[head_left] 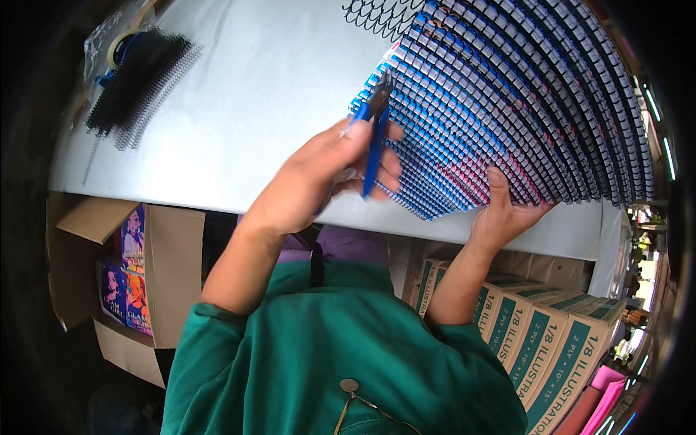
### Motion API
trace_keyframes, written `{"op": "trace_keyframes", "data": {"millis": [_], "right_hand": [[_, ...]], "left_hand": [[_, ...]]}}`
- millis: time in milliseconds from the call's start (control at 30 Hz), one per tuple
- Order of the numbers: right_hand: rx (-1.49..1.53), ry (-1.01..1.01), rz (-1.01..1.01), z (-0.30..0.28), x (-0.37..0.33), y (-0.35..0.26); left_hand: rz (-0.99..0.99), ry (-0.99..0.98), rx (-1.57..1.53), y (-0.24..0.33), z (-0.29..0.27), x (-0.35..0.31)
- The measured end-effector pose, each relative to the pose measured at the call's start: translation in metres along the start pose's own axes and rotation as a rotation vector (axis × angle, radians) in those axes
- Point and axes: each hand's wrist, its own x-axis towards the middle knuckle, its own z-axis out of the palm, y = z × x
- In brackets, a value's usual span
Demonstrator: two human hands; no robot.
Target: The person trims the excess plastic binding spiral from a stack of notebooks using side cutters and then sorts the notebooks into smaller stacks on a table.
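Observation:
A pair of blue-handled wire cutters (375, 148) is in my left hand (319, 170), its dark jaws pointing away from me at the left ends of the coils. Under it lies a wide fanned row of spiral-bound notebooks (464, 123), with blue, white and pink edges and dark coils along the spines. My right hand (500, 217) grips the near right edge of the notebooks, thumb up on the coils. Its other fingers are partly hidden by the notebooks. My left fingers are slightly blurred.
Loose black coils (141, 83) lie in a bundle at the table's (246, 94) far left, beside a tape roll (119, 49). More coils (380, 16) stick out at the far side. An open carton (174, 268) with colourful boxes stands below left; stacked cartons (536, 341) stand below right.

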Motion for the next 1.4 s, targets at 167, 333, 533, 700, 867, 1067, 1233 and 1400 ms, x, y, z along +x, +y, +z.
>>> {"op": "trace_keyframes", "data": {"millis": [167, 333, 533, 700, 867, 1067, 1233, 1400], "right_hand": [[-0.074, 0.029, -0.010, 0.002, 0.000, -0.001], [-0.117, 0.030, -0.076, 0.001, 0.000, 0.002], [-0.262, 0.001, -0.133, -0.003, -0.001, 0.008], [-0.229, 0.021, -0.107, 0.001, -0.003, 0.006], [-0.224, 0.018, -0.115, 0.000, -0.004, 0.006], [-0.517, -0.051, -0.219, -0.004, -0.006, 0.003], [-0.441, -0.014, -0.169, -0.004, -0.008, 0.006], [-0.482, -0.027, -0.262, -0.004, -0.009, 0.008]], "left_hand": [[-0.083, -0.409, -0.587, -0.001, -0.021, 0.007], [0.193, 0.256, 0.808, -0.005, -0.005, 0.003], [-0.141, -0.248, -0.470, -0.003, -0.020, 0.002], [-0.118, -0.333, -0.647, -0.008, -0.029, 0.001], [0.092, 0.321, 0.929, 0.002, 0.000, -0.005], [-0.109, -0.016, -0.124, -0.007, -0.015, -0.002], [-0.181, -0.235, -0.622, -0.009, -0.026, -0.002], [0.269, 0.432, 1.005, -0.023, -0.010, -0.003]]}}
